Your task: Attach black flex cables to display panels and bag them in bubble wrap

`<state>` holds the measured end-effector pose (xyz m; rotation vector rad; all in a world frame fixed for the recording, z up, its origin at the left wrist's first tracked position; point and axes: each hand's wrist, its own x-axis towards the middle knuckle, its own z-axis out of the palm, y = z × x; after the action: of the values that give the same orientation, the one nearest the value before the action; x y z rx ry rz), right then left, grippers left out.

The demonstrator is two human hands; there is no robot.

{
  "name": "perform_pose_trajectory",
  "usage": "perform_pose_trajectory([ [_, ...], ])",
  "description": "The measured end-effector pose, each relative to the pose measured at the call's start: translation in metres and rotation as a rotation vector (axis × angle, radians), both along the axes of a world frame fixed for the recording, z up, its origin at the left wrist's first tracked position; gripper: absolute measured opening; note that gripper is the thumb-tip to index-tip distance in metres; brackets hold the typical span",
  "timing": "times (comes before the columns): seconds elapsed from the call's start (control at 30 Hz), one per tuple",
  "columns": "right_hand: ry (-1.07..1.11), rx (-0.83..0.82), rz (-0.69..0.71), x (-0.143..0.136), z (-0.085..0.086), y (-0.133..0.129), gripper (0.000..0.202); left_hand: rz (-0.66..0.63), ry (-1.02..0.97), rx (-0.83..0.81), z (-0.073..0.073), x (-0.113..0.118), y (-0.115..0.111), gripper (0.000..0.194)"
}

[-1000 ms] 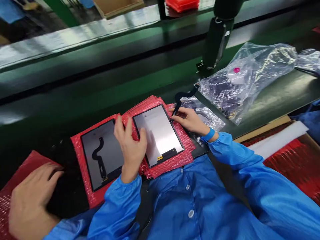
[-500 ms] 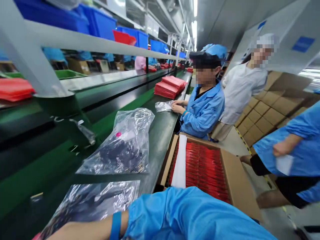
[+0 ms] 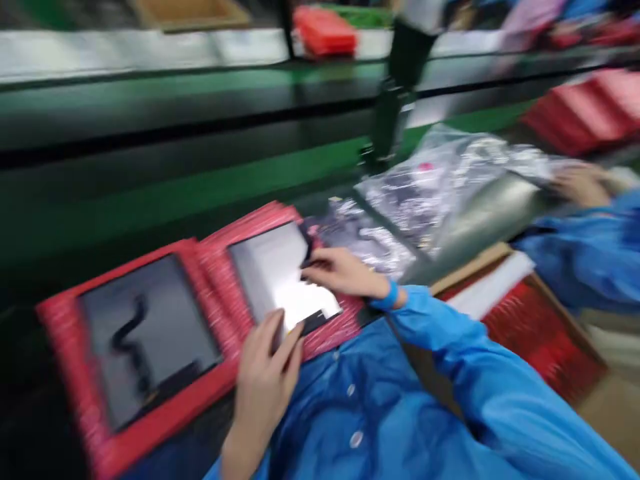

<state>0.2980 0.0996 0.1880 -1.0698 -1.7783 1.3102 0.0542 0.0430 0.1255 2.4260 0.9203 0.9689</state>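
A flat display panel (image 3: 270, 267) with a dark border lies on a pile of red bubble-wrap bags (image 3: 227, 280). My right hand (image 3: 345, 272) is at its right edge, fingertips closed on a black flex cable (image 3: 309, 243); blur hides the exact grip. My left hand (image 3: 265, 380) rests at the panel's lower left edge with fingers apart. To the left, a second display panel (image 3: 155, 340) lies on red bubble wrap, with a bent black flex cable (image 3: 131, 333) across it.
Clear plastic bags (image 3: 425, 193) with dark parts inside lie right of the panels. A carton (image 3: 540, 333) of red packs stands at the right, beside a co-worker's arm (image 3: 590, 233). Red bags (image 3: 590, 110) are stacked farther along. A dark post (image 3: 397, 100) rises from the green-black bench (image 3: 150, 187).
My view has swung left and down, bringing both panels and my left hand into sight. My right hand, previously near the lower edge by a plastic bag, is now at the panel's cable.
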Motion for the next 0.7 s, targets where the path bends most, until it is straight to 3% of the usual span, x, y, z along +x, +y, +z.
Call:
perform_pose_trajectory([
  [0.07,0.01,-0.07,-0.145,0.01,-0.015,-0.006,0.032,0.108,0.094,0.012,0.01,0.011,-0.027,0.038],
  [0.2,-0.01,-0.133,-0.171,0.017,-0.037,-0.011,0.018,0.217,0.145,0.104,-0.004,0.032,-0.026,0.027],
  [0.3,-0.042,-0.162,-0.152,0.018,-0.037,-0.016,0.02,0.237,0.112,0.093,-0.014,0.034,-0.027,0.025],
  [0.43,-0.052,-0.221,-0.142,0.024,-0.032,-0.02,0.028,0.259,0.058,0.034,-0.016,0.03,-0.034,0.029],
  [0.7,-0.109,-0.119,-0.318,0.06,-0.028,-0.001,0.033,0.297,-0.012,0.059,0.0,0.034,-0.014,0.023],
])
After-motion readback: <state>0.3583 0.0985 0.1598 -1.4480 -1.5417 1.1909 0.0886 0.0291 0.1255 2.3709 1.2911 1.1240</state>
